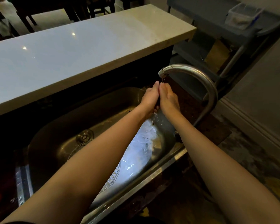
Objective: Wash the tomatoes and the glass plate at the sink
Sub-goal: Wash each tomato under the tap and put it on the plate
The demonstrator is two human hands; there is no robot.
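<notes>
Tomato (158,92): I only get a thin red sliver of it, wedged between the two palms right under the faucet spout, above the far R end of the sink (58,126). The rest of it is hidden by the hands.

L hand (149,98) and R hand (168,98) are pressed together round it. L fingers (155,109) curl in underneath and grasp the tomato. The R hand shows me its back w/ the thumb laid along the top, also closed on the tomato. A thin stream of water (163,80) drops from the spout onto the thumb tips, and there's splash just below the wrists.

Glass plate (116,173) lies in the basin near the front wall, mostly under my L forearm. I can see its cut-pattern rim on both sides of the arm, and it's wet and glaring. It sits apart from the hands, lower and nearer to me.

The drain (84,136) sits left of the plate, approx mid-basin. The faucet (205,84) is a curved steel neck rising from the R side and arching over toward the hands.

Beyond the sink is a raised white desk (87,50) w/ ceiling lights reflected on it. Behind that are dark chair legs (27,20). Far R there's a clear plastic bin (242,16) on a grey shelf.
</notes>
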